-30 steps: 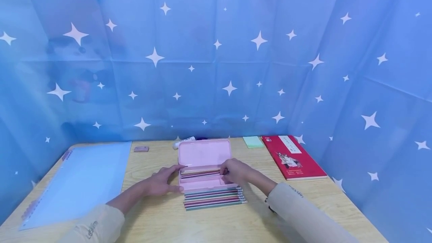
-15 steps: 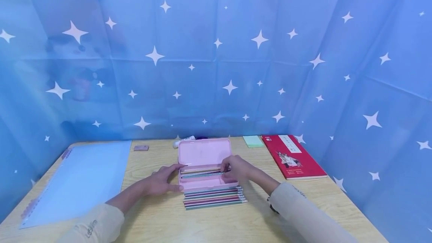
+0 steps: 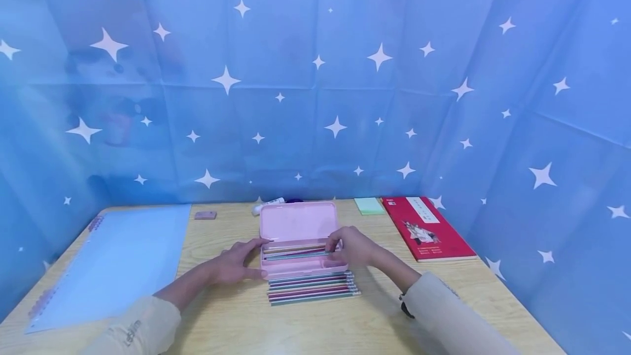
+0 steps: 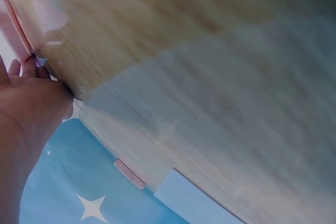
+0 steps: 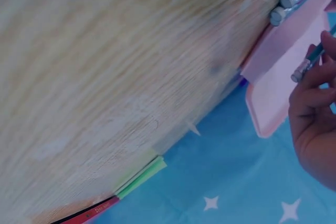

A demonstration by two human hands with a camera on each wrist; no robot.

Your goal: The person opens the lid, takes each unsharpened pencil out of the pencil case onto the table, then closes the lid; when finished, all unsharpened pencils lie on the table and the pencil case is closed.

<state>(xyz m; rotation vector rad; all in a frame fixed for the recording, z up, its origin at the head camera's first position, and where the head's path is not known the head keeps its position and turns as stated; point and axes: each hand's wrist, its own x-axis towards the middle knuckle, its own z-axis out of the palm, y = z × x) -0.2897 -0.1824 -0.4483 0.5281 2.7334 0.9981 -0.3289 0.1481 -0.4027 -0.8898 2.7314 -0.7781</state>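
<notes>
A pink pencil case (image 3: 298, 222) stands open on the table, its lid raised at the back. Several pencils (image 3: 293, 251) lie in its rear compartment. My left hand (image 3: 230, 265) holds the case by its left end, thumb at the front corner and fingers toward the hinge. Over the case's right end, my right hand (image 3: 356, 246) pinches a teal pencil (image 5: 315, 55) near its eraser end, as the right wrist view shows. That pencil lies along the compartment with the others. Directly in front of the case is a row of several pencils (image 3: 311, 289), erasers to the right.
On the left lies a large pale blue sheet (image 3: 118, 262), with a small eraser (image 3: 205, 215) beyond it. Behind the case is a white tube (image 3: 268, 205). Green sticky notes (image 3: 368, 206) and a red book (image 3: 428, 229) sit at the back right. A starry curtain (image 3: 276, 97) surrounds the table.
A teal pencil has come into view in the rear compartment under my right hand. That hand has shifted slightly right and its wrist has lifted a little. My left hand stays on the case.
</notes>
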